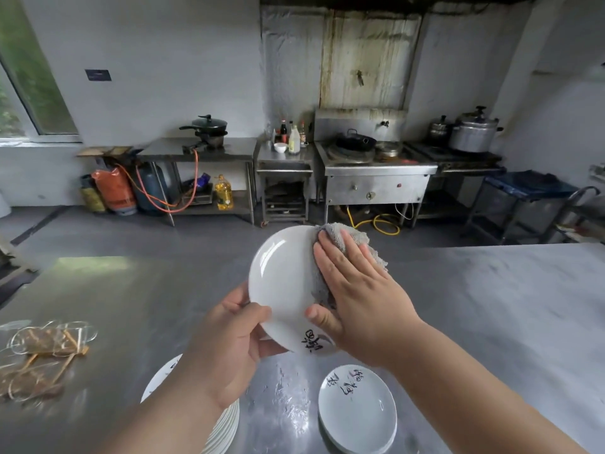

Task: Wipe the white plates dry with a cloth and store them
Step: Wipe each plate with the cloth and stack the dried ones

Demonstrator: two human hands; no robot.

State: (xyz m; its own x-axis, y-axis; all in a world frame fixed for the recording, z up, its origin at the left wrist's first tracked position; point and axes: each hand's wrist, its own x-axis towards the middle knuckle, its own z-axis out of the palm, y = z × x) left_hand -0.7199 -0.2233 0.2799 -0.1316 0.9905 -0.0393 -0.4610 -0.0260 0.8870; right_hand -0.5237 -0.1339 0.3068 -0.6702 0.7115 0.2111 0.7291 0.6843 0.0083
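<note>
Stacked plates (226, 427) are sitting at lower left on the worktop (491, 306). At centre, the left hand (229, 348) is pinching the raised plate (281, 283) by its lower rim while the right hand (357, 299), fingers spread flat, is pressing the cloth (357, 239) against it. Hard pushing is probably risking a slip from that thin grip.

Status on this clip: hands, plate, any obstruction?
Left hand grips white plate at rim. Right hand presses grey cloth flat against it. Left stack and right stack of plates on steel table below; nothing obstructing.
</note>
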